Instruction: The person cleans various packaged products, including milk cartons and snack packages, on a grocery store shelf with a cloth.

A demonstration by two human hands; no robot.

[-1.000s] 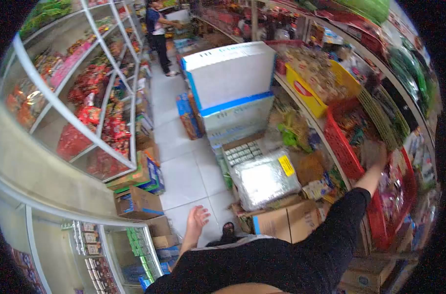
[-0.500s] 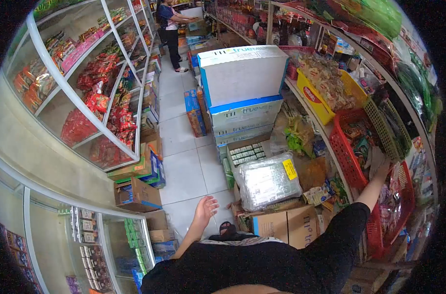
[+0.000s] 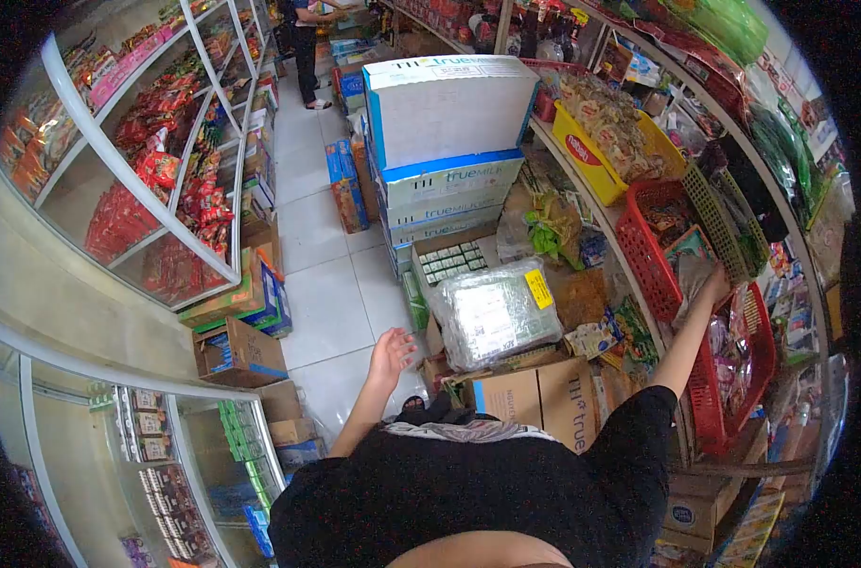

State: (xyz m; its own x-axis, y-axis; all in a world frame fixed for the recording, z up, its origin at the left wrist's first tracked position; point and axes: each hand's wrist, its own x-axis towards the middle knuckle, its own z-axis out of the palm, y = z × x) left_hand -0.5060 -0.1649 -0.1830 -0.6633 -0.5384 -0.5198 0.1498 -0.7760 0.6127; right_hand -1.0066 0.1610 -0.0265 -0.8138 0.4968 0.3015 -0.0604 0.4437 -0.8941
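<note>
My right hand (image 3: pixel 715 288) reaches into the red basket (image 3: pixel 650 251) on the right-hand shelf. Its fingers are closed on a plastic packet (image 3: pixel 697 275), partly see-through, and are mostly hidden by it and the basket. More packets lie in the same basket. My left hand (image 3: pixel 391 356) hangs in the air above the tiled floor, fingers apart and slightly bent, holding nothing. Close to its right sits a plastic-wrapped package (image 3: pixel 495 312) with a yellow label.
Stacked milk cartons (image 3: pixel 449 123) rise ahead. A second red basket (image 3: pixel 710 407), a green basket (image 3: pixel 724 213) and a yellow bin (image 3: pixel 582 156) line the right shelf. Glass cases (image 3: pixel 99 151) stand left. Another person (image 3: pixel 306 47) stands down the aisle.
My view has shifted, so the surroundings sit further left and higher. My right hand has drawn slightly back within the basket, and a packet shows more there. The left hand stays open.
</note>
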